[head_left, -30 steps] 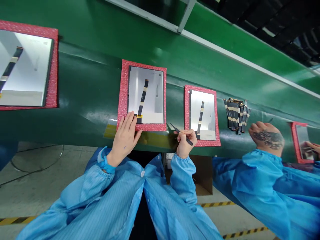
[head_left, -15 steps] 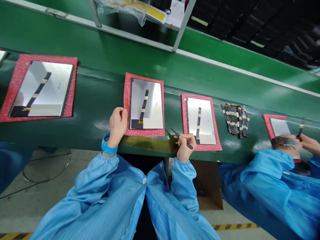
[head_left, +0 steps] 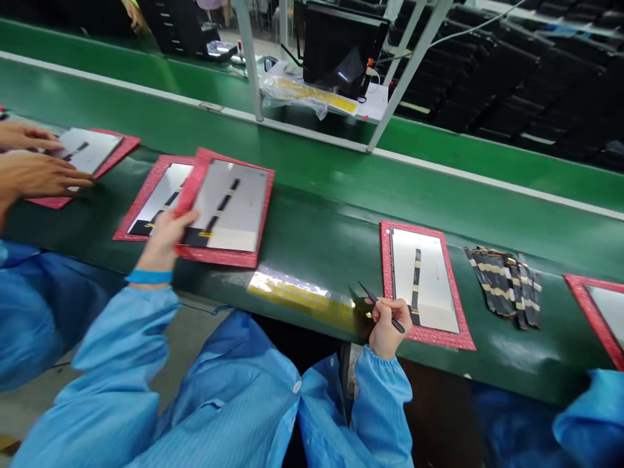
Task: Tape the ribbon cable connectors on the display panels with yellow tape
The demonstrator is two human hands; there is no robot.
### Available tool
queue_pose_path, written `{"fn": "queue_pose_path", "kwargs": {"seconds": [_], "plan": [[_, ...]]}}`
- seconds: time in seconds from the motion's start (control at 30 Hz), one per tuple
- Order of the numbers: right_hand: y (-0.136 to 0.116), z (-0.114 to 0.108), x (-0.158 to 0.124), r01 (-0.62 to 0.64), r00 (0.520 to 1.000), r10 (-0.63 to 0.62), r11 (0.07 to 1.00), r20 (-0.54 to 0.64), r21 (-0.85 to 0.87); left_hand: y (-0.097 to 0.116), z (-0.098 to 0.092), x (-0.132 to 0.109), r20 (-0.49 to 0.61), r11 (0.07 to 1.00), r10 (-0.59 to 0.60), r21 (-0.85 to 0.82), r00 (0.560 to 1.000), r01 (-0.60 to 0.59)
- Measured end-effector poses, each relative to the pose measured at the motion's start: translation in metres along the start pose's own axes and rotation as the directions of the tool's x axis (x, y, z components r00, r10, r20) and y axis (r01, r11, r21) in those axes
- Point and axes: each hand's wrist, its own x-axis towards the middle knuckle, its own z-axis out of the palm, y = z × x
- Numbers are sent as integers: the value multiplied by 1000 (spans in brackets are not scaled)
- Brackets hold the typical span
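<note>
1. Two bare hands are at the bench (head_left: 316, 221), spread apart: the left hand (head_left: 166, 244) is grasping and the right hand (head_left: 389, 325) is curled around a tool.
2. The left hand grips the left edge of a red pad (head_left: 266, 214), its thumb on top; a panel (head_left: 238, 224) lies on that pad, just right of the hand (whether the pad is raised off the bench, I cannot tell).
3. A dark strip (head_left: 221, 209) with pale bands runs slantwise up the panel, away from the left hand.
4. The right hand holds the tool (head_left: 369, 294), slim, black and pointed, between thumb and fingers; its tip points up and leftward, short of the held pad.
5. Just beyond the left hand, a second panel (head_left: 146, 211) on its own red pad is partly covered by the held pad.
6. A third panel (head_left: 439, 279), with a similar strip, lies on a red pad just right of the right hand (whether hand and pad touch is unclear).
7. Farther right of that hand is a pile of strips (head_left: 504, 286), then the edge of another red pad (head_left: 575, 305).
8. Left of the left hand, a co-worker's hands (head_left: 43, 175) are over a fourth panel (head_left: 92, 153); I cannot tell if they grasp it.
9. Yellow tape (head_left: 292, 296) lies on the bench between the person's hands.
</note>
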Motion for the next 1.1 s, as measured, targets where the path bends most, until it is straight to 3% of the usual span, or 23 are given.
{"fn": "queue_pose_path", "kwargs": {"seconds": [0.07,0.13,0.2,0.27,0.33,0.37,0.4,0.43,0.47,0.5,0.57,0.6,0.63,0.67,0.73,0.83,1.1], "plan": [[0,0,0,6,1000,-6,1000,1,2,8,-43,27,-93,993,17,115,996,-6],[1,0,0,8,1000,-8,1000,0,9,19,-72,46,-158,973,58,232,986,-20],[1,0,0,18,1000,-18,1000,-2,14,36,-80,55,-229,913,196,396,954,-92],[0,1,-2,43,999,-43,999,-4,14,58,-63,56,-230,819,375,535,898,-205],[-4,0,-5,77,997,-76,997,-23,25,79,-19,45,-71,806,396,504,915,-310],[-6,-1,-7,94,995,-93,995,-38,34,88,11,35,77,840,334,428,940,-333],[-8,-3,-9,111,992,-108,993,-61,42,94,45,22,280,901,219,310,935,-304],[-10,-6,-10,127,988,-123,991,-88,45,98,82,5,455,917,142,273,879,-289],[-12,-10,-11,143,983,-139,989,-121,32,99,118,-16,623,932,52,249,780,-262],[-13,-16,-11,160,974,-157,987,-163,4,98,153,-39,765,942,-23,232,643,-242],[-12,-32,-7,183,949,-198,980,-246,-81,90,215,-89,907,943,-149,251,395,-221],[-11,-41,-5,190,933,-220,973,-285,-131,84,240,-112,930,934,-192,271,315,-231],[-9,-51,-2,193,915,-244,964,-322,-181,78,262,-134,940,928,-208,278,270,-250],[-7,-60,1,195,895,-267,955,-357,-225,72,281,-152,944,920,-210,279,255,-275],[-2,-76,5,199,852,-315,934,-419,-297,61,310,-179,941,908,-164,261,296,-328],[3,-88,6,209,804,-363,914,-471,-348,51,335,-195,908,897,-58,230,416,-378],[12,-85,4,234,716,-428,891,-551,-389,43,364,-202,768,972,26,130,640,-195]]}}
